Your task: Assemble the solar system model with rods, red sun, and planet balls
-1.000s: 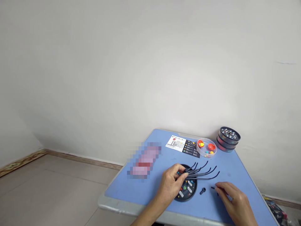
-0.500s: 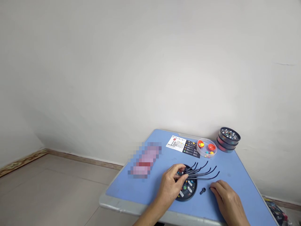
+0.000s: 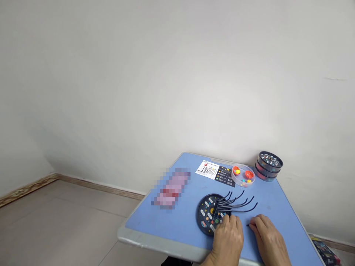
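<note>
Though near left hand (image 3: 229, 236), small dark piece (image 3: 248, 225) in right hand (image 3: 268, 234).

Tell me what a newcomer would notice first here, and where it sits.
Probably the bent black rods, fanning rightward from near the middle of a round base on the blue table. Next, the bright red pieces in a clear dish toward the wall, left of the stacked tubs.
</note>
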Available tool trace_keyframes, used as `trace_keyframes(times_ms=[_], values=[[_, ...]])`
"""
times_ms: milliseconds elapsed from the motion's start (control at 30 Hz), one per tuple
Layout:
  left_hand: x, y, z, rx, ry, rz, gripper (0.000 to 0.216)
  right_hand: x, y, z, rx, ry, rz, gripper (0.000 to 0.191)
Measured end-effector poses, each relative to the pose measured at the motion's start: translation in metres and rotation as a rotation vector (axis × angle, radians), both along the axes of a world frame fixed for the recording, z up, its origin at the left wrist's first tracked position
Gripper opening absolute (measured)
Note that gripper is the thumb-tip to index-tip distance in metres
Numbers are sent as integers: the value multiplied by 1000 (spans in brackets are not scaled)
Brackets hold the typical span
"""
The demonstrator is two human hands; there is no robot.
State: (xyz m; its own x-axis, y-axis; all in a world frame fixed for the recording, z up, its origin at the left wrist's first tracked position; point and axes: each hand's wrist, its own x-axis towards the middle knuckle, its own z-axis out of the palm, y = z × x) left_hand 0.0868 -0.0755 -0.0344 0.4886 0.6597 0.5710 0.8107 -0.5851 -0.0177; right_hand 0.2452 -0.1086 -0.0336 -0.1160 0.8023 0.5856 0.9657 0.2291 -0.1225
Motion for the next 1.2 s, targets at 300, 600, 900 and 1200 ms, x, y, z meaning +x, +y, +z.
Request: trace_keyframes(times_ms=[300,600,900,1200], values=[[3,2,0,19,-6,-122,14,18,-5,-13,-28,-42,34,30],[-27,2,16,-333,-562,-328,17,13,1,-13,112,-241,44,22],[-33,5,19,-609,-842,-271,18,11,16,2,-162,-416,5,32],[-37,5,17,-564,-880,-318,19,12,13,20,-307,-236,56,26]])
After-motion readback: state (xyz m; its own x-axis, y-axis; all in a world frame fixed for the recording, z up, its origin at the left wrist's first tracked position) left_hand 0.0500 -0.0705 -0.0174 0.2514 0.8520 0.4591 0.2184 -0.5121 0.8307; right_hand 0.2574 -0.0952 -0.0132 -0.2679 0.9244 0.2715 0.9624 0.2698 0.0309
